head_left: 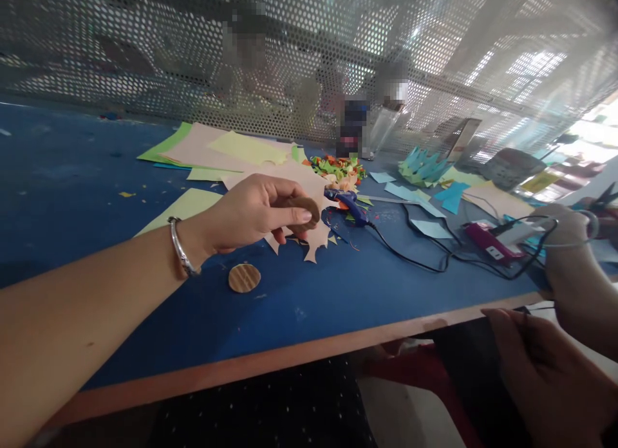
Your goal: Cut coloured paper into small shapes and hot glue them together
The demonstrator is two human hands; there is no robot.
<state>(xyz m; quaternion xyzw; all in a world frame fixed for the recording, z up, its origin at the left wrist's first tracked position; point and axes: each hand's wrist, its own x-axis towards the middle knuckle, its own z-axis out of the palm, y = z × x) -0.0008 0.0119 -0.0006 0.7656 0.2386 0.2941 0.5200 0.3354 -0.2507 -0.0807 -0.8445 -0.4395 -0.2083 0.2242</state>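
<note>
My left hand (270, 213), with a silver bangle at the wrist, pinches a brown cardboard disc (311, 213) between thumb and fingers above the blue table. A second brown disc (244, 278), with striped ridges, lies flat on the table below that wrist. Just beyond the held disc, pale pink paper (309, 181) with jagged cut edges is spread out. A blue glue gun (355, 210) lies to its right, its black cord trailing away. At the lower right, below the table edge, what appears to be my right hand (545, 371) grips a flat black thing (476, 371) in shadow.
Coloured paper sheets (193, 142) and a heap of green and orange scraps (338, 170) lie farther back. A teal paper crown (422, 167) and purple power strip (495, 243) are rightward. Another person's arm (570, 248) rests there. A perforated metal screen (290, 68) borders the back.
</note>
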